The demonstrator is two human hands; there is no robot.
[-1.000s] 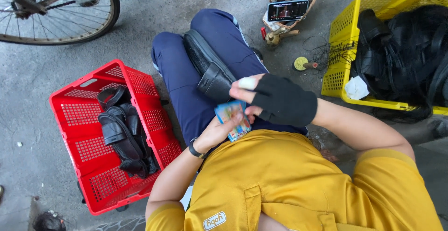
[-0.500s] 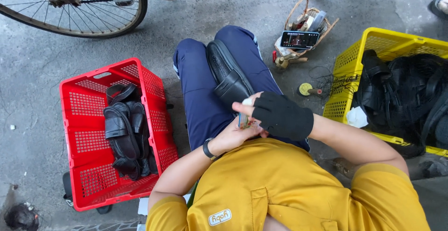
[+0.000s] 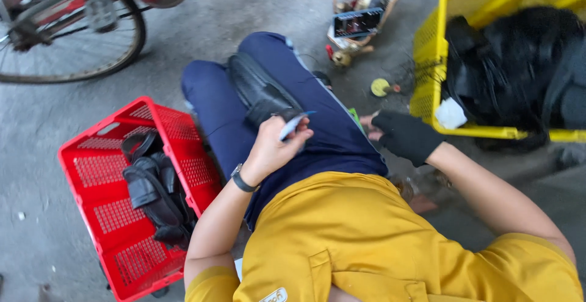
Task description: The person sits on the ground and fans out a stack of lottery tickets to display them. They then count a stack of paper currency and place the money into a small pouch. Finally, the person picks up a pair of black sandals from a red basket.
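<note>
Left hand (image 3: 273, 146) is curled shut on a small pale blue-edged piece (image 3: 293, 125), held over the lap just near the black leather part (image 3: 259, 91) lying lengthwise on the thigh. Right hand (image 3: 403, 136), gloved, hangs loosely curled & empty, low, w/ the yellow crate (image 3: 427, 52) just to its right. Red crate (image 3: 97, 186) sits left, well apart.

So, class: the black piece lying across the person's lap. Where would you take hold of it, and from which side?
Probably at the far end of the black piece, coming from above. It lies lengthwise along the thigh; the left hand covers its near end, and the upper end by the knee is bare. The gloved right hand is off to the side.
</note>
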